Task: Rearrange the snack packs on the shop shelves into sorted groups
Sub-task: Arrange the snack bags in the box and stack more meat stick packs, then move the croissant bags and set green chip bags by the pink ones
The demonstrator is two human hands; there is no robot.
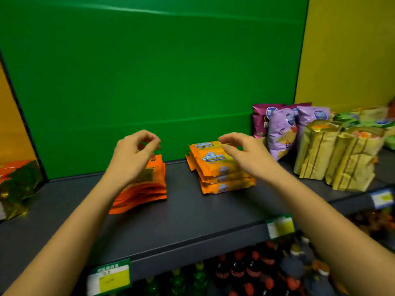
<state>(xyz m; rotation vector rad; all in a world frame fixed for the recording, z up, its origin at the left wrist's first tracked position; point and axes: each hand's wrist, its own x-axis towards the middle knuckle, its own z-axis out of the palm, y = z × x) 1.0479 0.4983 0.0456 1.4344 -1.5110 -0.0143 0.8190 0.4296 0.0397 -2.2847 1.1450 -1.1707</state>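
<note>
I look down on a dark grey shop shelf (192, 212) with a green back panel (149, 71) behind it and yellow panels to either side. Both of my bare arms reach forward over the shelf.

My left hand (133, 154) hovers above a leaning stack of plain orange packs (147, 189) that lies left of centre on the shelf. Its grip is loosely curled, thumb and fingertips close together, with nothing between them.

My right hand (245, 154) hovers over a stack of orange cheese snack packs (220, 167) with blue and white lettering, lying flat near the centre of the shelf. Its fingers are spread and curved above the top pack; I cannot tell whether they touch it.

To the right stand purple chip bags (280, 133) against the back panel, and in front of them tan striped bags (333, 159). Green bags (350, 119) lie behind those. At the far left edge sits a gold and orange foil bag (17, 184).

Price labels (109, 276) hang on the shelf's front lip. Below it, blurred bottles (245, 272) fill a lower shelf.
</note>
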